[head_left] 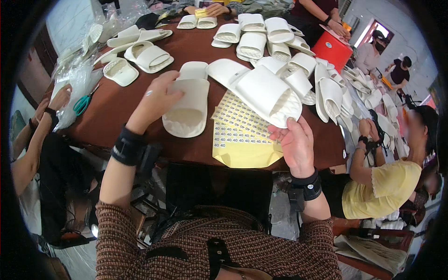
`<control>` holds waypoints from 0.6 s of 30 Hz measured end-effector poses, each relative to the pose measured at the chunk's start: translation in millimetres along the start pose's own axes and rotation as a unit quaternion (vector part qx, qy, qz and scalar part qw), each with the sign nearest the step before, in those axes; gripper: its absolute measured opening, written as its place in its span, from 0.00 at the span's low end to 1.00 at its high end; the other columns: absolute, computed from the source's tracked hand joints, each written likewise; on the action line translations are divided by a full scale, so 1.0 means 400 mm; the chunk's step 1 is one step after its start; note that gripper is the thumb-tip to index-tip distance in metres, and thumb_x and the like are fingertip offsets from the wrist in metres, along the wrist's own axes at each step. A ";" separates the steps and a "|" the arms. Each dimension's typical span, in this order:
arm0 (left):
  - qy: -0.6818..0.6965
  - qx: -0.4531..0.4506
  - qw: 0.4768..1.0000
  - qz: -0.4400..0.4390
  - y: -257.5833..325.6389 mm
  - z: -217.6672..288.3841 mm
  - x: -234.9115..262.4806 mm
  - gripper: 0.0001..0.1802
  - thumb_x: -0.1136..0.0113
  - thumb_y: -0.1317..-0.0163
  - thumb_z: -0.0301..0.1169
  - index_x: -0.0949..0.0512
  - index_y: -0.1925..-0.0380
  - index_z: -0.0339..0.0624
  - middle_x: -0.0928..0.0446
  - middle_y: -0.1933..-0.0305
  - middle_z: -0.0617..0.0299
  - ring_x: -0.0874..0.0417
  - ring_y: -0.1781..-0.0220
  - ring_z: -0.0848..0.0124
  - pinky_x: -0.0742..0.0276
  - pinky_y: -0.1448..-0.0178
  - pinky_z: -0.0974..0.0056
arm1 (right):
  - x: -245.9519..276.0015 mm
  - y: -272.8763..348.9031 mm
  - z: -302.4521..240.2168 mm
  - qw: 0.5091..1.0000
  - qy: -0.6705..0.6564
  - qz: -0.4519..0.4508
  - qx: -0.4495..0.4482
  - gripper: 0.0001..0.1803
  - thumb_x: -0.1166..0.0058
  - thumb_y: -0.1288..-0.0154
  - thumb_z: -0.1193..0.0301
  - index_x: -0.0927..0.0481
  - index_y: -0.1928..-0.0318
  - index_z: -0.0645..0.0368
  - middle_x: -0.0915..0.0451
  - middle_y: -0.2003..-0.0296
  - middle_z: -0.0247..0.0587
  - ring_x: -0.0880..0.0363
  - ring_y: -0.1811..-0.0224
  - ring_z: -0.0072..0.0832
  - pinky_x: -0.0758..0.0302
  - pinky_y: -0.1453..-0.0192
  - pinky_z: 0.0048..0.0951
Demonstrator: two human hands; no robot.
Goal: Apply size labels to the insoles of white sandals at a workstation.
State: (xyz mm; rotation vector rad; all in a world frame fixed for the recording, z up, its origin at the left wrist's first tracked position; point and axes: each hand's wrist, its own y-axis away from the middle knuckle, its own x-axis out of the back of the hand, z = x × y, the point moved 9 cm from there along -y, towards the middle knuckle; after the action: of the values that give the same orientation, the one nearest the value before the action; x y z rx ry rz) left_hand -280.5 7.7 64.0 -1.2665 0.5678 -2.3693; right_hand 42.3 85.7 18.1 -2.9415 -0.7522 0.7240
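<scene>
My left hand (156,99) is at the left side of a white slide slipper (190,100) lying on the table. Its thumb rests over the strap, and its fingers curl at the edge. A small pale, shiny spot shows on that hand. My right hand (297,143) pinches the end of another white slipper (261,91) between thumb and fingers. This slipper is tilted above yellow sticker sheets (224,133) with rows of small printed labels. The sheets lie at the table's near edge, partly covered by the slipper and my right fingers.
White slippers (252,44) are piled at the back, with others (149,57) at the left. Teal scissors (83,103) lie beside clear plastic bags (77,70). A red box (331,49) stands at the back right. Co-workers sit around the brown table (119,100).
</scene>
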 end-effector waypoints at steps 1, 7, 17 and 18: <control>-0.004 0.004 1.000 0.003 -0.005 -0.011 -0.001 0.26 0.38 0.42 0.31 0.27 0.44 0.34 0.24 0.43 0.50 0.23 0.43 0.59 0.28 0.39 0.62 | 0.001 -0.001 0.005 1.000 -0.001 0.009 -0.004 0.16 0.59 0.27 0.72 0.33 0.44 0.69 0.20 0.55 0.53 0.17 0.61 0.37 0.21 0.61 0.33; -0.098 -0.039 0.992 -0.068 -0.033 0.069 -0.069 0.25 0.36 0.44 0.36 0.24 0.49 0.32 0.24 0.56 0.46 0.23 0.54 0.50 0.26 0.49 0.55 | 0.001 -0.010 0.039 0.999 0.003 0.006 -0.032 0.18 0.58 0.28 0.72 0.33 0.41 0.68 0.20 0.54 0.51 0.17 0.60 0.36 0.23 0.59 0.33; 0.076 0.070 0.988 -0.114 -0.037 0.070 -0.108 0.23 0.38 0.39 0.32 0.25 0.44 0.39 0.20 0.64 0.54 0.20 0.64 0.71 0.23 0.60 0.65 | -0.042 -0.008 0.072 0.997 0.026 -0.040 -0.067 0.19 0.60 0.28 0.74 0.37 0.39 0.66 0.22 0.50 0.51 0.17 0.60 0.36 0.21 0.59 0.31; 0.107 0.096 0.981 -0.127 -0.038 0.062 -0.113 0.23 0.39 0.38 0.31 0.25 0.42 0.42 0.20 0.66 0.58 0.20 0.67 0.76 0.24 0.63 0.68 | -0.045 -0.008 0.070 0.997 0.027 -0.038 -0.066 0.19 0.60 0.28 0.74 0.37 0.39 0.66 0.22 0.50 0.51 0.17 0.60 0.36 0.21 0.59 0.31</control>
State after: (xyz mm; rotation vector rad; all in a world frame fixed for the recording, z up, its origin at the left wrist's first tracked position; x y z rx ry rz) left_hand -238.6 39.6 53.5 -1.0591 0.2386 -2.7185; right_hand 14.6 77.7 1.5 -3.0142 -0.9363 0.6111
